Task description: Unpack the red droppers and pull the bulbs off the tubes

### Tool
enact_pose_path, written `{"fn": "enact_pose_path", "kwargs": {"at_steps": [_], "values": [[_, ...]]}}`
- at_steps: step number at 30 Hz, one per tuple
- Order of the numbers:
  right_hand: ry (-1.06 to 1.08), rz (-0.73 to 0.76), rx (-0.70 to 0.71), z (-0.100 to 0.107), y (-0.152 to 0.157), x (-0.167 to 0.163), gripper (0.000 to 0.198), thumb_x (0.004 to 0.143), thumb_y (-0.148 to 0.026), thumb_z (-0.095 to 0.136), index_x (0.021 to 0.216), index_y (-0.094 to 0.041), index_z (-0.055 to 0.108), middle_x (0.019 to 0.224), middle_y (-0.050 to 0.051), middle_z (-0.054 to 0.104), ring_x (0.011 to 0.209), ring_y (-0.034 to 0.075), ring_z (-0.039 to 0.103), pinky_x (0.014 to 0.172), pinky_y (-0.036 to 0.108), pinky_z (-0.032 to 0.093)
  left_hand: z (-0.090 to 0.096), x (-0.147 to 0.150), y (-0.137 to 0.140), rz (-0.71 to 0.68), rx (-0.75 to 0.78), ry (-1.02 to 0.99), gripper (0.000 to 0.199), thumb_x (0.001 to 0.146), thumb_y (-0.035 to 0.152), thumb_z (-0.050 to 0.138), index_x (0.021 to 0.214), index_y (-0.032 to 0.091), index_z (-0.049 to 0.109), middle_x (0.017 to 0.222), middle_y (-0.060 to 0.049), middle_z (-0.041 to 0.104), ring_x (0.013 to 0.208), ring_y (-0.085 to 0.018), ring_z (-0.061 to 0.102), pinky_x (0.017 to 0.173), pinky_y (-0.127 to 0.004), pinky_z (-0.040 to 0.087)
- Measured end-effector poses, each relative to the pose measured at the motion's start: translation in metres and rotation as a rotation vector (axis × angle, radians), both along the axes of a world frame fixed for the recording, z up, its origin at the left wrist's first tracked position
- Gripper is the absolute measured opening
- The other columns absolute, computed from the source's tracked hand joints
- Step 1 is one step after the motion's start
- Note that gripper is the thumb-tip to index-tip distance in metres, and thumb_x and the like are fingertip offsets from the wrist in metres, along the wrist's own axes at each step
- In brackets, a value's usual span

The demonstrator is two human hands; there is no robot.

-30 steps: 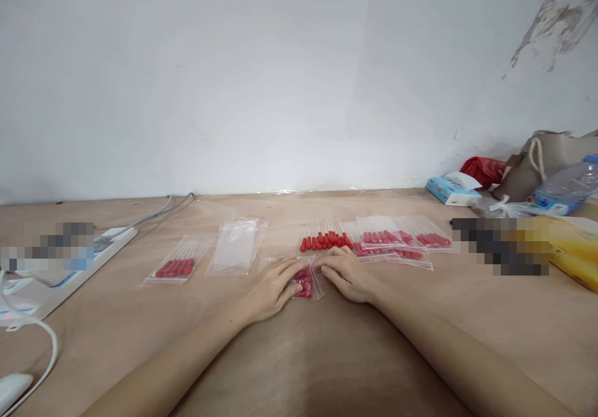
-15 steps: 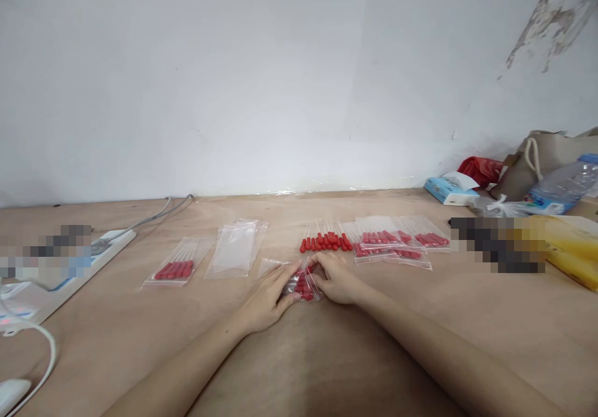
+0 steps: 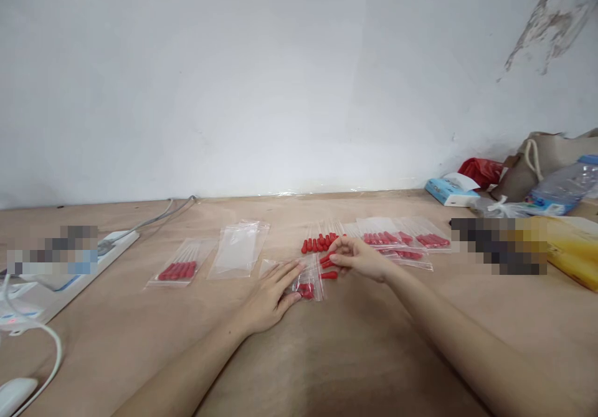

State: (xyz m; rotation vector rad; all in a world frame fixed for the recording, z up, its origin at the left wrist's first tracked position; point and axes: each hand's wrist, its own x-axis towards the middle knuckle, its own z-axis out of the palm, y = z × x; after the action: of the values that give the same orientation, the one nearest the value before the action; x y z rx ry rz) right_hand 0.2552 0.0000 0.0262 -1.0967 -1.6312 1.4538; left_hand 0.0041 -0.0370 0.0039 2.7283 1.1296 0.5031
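Bag (image 3: 316,275) of clear film, lying on the desk (image 3: 346,348) midway between its left and right sides and well out from its far edge. The left hand (image 3: 275,295) rests spread over the bag, its grip flat rather than pinching, presumably to keep so light a film from sliding. The right hand (image 3: 357,260) works from the other side, its grip narrow, thumb and forefinger closed on red-bulbed droppers (image 3: 327,259) just beyond the bag's right edge; holding them by the bulb seems to leave the thin stems free. A single dropper (image 3: 329,275) lies just below that grip, its bulb outside the bag. Loose droppers (image 3: 320,243) lie side by side toward the far edge, bulbs facing the person, probably so placed for easy picking; bagged sets (image 3: 400,241) overlap to their right, and flat bags (image 3: 236,252) and one more bagged set (image 3: 177,270) lie to the left. The left hand hides much of the bag and its contents; the right-hand fingers mask how many droppers they hold, and whether any stem enters the bag cannot be told. The near edge is out of frame, and a dark object (image 3: 499,247) toward the right side is pixelated beyond recognition.
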Motion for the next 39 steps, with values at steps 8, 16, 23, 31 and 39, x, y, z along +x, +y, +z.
{"fn": "enact_pose_path", "kwargs": {"at_steps": [8,16,23,31,39], "values": [[0.071,-0.277,0.19,0.045,0.012,0.045,0.033,0.063,-0.039,0.069,0.082,-0.018,0.053,0.075,0.003,0.064,0.067,0.013,0.061,0.064,0.028,0.051,-0.003,-0.001,0.001,0.029,0.008,0.015,0.047,0.089,0.04,0.035,0.134,0.027,0.027,0.138,-0.003,0.034,0.126,-0.018,0.031,0.105,-0.041,0.027],[-0.329,-0.28,1.046,0.027,0.035,-0.005,0.015,0.083,-0.02,0.046,0.093,-0.018,0.057,0.094,0.008,0.063,0.088,0.016,0.057,0.079,0.032,0.045,-0.004,-0.001,0.001,0.023,0.029,0.004,0.044,0.088,0.04,0.037,0.13,0.027,0.035,0.134,-0.005,0.039,0.124,-0.019,0.035,0.104,-0.042,0.029],[-0.961,-0.067,1.357,-0.019,0.041,-0.034,0.018,0.084,-0.014,0.046,0.093,-0.02,0.061,0.096,0.006,0.063,0.085,0.017,0.053,0.075,0.03,0.037,-0.002,-0.001,0.001,0.005,0.023,-0.003,0.042,0.088,0.04,0.037,0.128,0.027,0.038,0.133,-0.005,0.042,0.123,-0.019,0.036,0.103,-0.042,0.03],[-0.992,-0.1,1.348,-0.022,0.036,-0.033,0.019,0.085,-0.02,0.045,0.099,-0.024,0.058,0.096,0.003,0.063,0.089,0.018,0.05,0.078,0.033,0.029,-0.004,-0.001,0.001,0.012,0.015,0.003,0.042,0.088,0.04,0.037,0.128,0.026,0.039,0.133,-0.005,0.042,0.124,-0.019,0.036,0.104,-0.042,0.029],[-0.785,-0.231,0.947,-0.01,-0.021,-0.004,0.011,0.076,-0.031,0.055,0.078,-0.02,0.058,0.082,0.002,0.06,0.081,0.016,0.05,0.075,0.032,0.029,-0.004,-0.002,0.002,0.017,0.013,0.013,0.044,0.088,0.04,0.037,0.13,0.026,0.036,0.134,-0.005,0.039,0.124,-0.018,0.036,0.104,-0.041,0.028]]}}
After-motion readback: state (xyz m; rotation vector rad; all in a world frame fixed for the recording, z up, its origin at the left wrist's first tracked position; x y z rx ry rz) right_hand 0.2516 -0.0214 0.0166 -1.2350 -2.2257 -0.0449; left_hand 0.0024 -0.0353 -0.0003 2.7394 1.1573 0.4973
